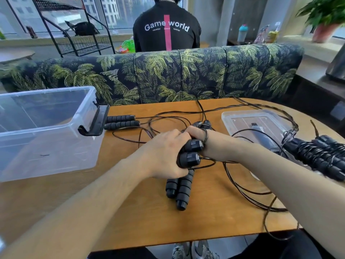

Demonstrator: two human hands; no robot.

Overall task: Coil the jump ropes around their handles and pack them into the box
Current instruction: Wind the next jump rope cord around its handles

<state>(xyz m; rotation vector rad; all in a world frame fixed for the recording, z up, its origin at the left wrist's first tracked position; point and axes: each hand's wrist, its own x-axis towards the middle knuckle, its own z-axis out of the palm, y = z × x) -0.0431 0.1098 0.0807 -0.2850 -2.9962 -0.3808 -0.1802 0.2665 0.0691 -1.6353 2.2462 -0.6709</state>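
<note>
At the far left we see the clear plastic box standing open on the wooden tabletop, its black latch hanging off the right end. Just beside that latch lies a pair of black foam handles side by side, their thin black rope trailing loose across the wood. Moving toward the middle, our left hand has its fingers curled round a second pair of handles, gripping them together with their capped ends toward us. Below it a third pair of handles lies on the tabletop, pointing toward the near edge. Our right hand meets the left over the held pair, fingers bent, with a loop of rope round one finger; we cannot tell exactly how it pinches. Further right the clear lid lies flat, with rope crossing it and more loops sprawling over the wood in front. At the far right a bundle of handles with rope already wound round them rests at the tabletop's edge, partly over the lid's corner.
</note>
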